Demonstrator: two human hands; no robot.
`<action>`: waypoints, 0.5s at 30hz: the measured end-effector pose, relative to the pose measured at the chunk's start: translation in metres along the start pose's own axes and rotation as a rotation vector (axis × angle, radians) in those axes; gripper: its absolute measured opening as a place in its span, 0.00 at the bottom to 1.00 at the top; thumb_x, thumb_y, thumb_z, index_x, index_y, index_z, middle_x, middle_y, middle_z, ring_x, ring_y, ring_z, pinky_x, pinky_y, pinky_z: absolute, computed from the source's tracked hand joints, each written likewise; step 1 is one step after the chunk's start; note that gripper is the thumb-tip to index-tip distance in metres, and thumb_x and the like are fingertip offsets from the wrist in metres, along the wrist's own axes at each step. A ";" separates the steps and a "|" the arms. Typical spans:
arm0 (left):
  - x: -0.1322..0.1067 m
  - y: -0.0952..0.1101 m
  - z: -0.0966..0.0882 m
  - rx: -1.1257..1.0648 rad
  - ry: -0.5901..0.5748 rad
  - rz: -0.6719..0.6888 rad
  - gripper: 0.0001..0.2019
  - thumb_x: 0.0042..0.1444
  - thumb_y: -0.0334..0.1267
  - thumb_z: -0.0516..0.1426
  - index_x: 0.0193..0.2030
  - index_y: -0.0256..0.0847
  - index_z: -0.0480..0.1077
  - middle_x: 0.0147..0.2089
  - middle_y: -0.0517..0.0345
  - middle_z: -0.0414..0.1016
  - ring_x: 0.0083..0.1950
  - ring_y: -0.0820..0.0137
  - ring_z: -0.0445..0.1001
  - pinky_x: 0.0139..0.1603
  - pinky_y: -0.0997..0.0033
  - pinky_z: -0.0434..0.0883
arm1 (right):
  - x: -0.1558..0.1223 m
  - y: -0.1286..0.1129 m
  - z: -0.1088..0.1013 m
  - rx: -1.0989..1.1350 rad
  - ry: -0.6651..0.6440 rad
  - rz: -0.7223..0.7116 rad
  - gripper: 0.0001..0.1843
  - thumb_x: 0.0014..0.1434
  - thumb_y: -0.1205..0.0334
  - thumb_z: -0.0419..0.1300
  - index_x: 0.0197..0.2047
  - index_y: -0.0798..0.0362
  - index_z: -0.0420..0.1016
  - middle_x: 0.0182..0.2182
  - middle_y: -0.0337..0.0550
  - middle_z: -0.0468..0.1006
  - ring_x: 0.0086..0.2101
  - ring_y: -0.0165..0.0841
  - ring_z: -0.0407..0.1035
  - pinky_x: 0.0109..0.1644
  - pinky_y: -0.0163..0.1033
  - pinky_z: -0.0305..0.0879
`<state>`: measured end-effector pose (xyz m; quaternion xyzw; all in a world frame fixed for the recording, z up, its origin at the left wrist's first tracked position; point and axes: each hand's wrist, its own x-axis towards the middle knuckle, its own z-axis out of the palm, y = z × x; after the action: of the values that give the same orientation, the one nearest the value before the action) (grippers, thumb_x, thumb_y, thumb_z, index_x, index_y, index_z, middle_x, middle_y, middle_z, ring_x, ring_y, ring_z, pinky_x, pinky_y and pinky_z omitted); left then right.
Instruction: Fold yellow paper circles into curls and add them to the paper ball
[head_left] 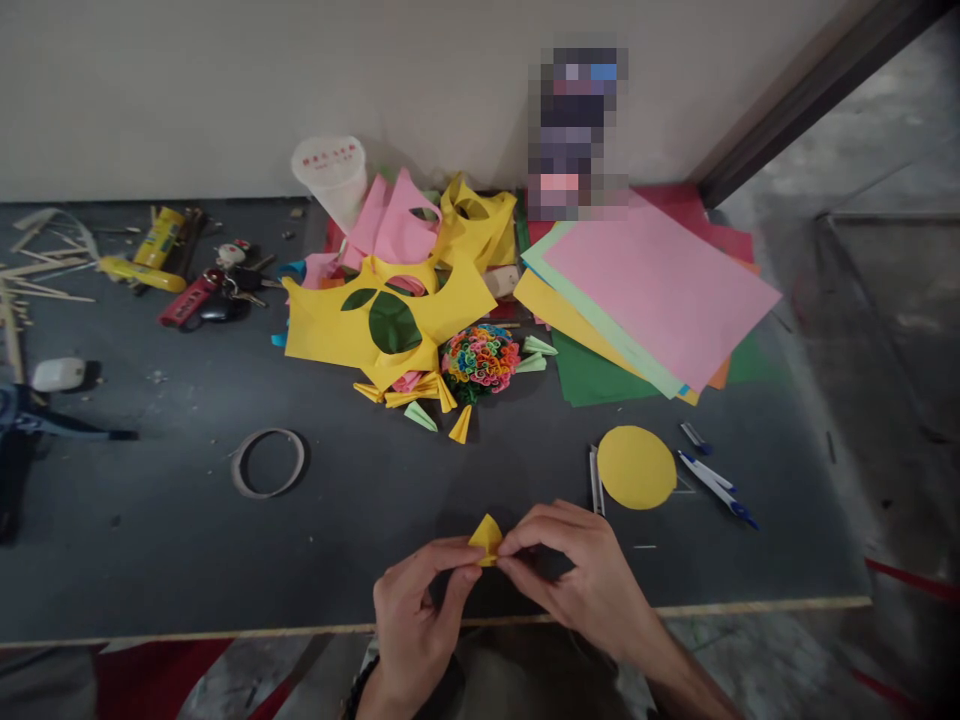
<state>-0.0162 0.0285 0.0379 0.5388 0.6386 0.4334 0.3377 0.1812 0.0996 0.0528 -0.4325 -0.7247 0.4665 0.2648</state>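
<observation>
Between my two hands, just above the table's front edge, is a small folded piece of yellow paper (487, 537) with its point upward. My left hand (425, 600) pinches its lower left side between thumb and fingers. From the other side, my right hand (576, 565) grips its right edge with the fingertips. To the right lies a flat yellow paper circle (637, 467), with a cutter knife (596, 480) at its left. Beyond my hands, several folded yellow paper cones (462, 425) and pale green ones (421, 416) lie near a cluster of colourful curled paper (482, 360).
Cut yellow sheets (322, 325) and stacked coloured paper (652, 280) cover the back. A lidded cup (331, 180) stands by the wall. At right lies a compass (716, 487); at left are a tape ring (270, 463), keys (240, 278), a glue bottle (159, 245) and wooden sticks (45, 270).
</observation>
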 end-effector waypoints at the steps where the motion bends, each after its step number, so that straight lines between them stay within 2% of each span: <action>1: -0.002 0.000 0.000 0.003 -0.003 -0.022 0.06 0.64 0.34 0.65 0.39 0.47 0.85 0.37 0.59 0.92 0.21 0.74 0.78 0.27 0.77 0.78 | 0.000 0.001 0.000 -0.009 -0.003 -0.017 0.06 0.66 0.67 0.70 0.40 0.45 0.81 0.33 0.30 0.85 0.31 0.26 0.76 0.39 0.35 0.64; 4: -0.006 -0.004 0.004 -0.054 0.013 -0.195 0.04 0.62 0.38 0.66 0.38 0.46 0.85 0.31 0.61 0.89 0.19 0.75 0.74 0.23 0.78 0.73 | -0.001 0.003 0.001 -0.077 0.050 -0.139 0.04 0.70 0.66 0.68 0.41 0.47 0.81 0.33 0.32 0.86 0.31 0.27 0.77 0.39 0.37 0.64; 6: -0.005 -0.008 0.008 -0.266 0.126 -0.404 0.05 0.60 0.41 0.69 0.36 0.43 0.84 0.27 0.62 0.85 0.23 0.74 0.77 0.26 0.79 0.74 | -0.003 0.003 0.000 -0.196 0.125 -0.238 0.06 0.71 0.69 0.66 0.43 0.48 0.81 0.33 0.34 0.86 0.31 0.28 0.79 0.40 0.38 0.65; 8: 0.000 -0.013 0.008 -0.595 0.277 -0.601 0.11 0.55 0.46 0.72 0.34 0.41 0.83 0.29 0.62 0.84 0.28 0.73 0.80 0.32 0.79 0.78 | -0.005 0.003 -0.007 -0.339 0.209 -0.309 0.10 0.69 0.74 0.65 0.47 0.50 0.82 0.35 0.36 0.87 0.32 0.29 0.79 0.41 0.39 0.65; 9: 0.003 -0.015 0.007 -0.694 0.305 -0.648 0.14 0.54 0.50 0.73 0.33 0.40 0.81 0.30 0.62 0.83 0.29 0.73 0.80 0.33 0.79 0.79 | -0.006 0.003 -0.011 -0.390 0.242 -0.326 0.12 0.68 0.76 0.65 0.48 0.51 0.82 0.35 0.37 0.87 0.33 0.29 0.80 0.42 0.39 0.66; 11: 0.011 -0.019 0.002 -0.787 0.283 -0.723 0.18 0.52 0.53 0.74 0.33 0.40 0.80 0.30 0.63 0.81 0.28 0.74 0.80 0.31 0.79 0.79 | -0.009 0.003 -0.022 -0.424 0.299 -0.336 0.14 0.67 0.78 0.65 0.48 0.50 0.82 0.35 0.37 0.87 0.33 0.30 0.79 0.43 0.40 0.66; 15: 0.018 -0.017 -0.009 -0.887 0.230 -0.884 0.21 0.46 0.53 0.76 0.36 0.40 0.80 0.32 0.62 0.81 0.30 0.74 0.83 0.25 0.85 0.77 | -0.011 0.009 -0.033 -0.398 0.367 -0.301 0.15 0.66 0.79 0.65 0.46 0.47 0.83 0.34 0.37 0.85 0.32 0.30 0.77 0.46 0.43 0.66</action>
<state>-0.0344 0.0436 0.0261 -0.0168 0.5928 0.5313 0.6050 0.2159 0.1064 0.0594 -0.4407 -0.7977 0.1854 0.3674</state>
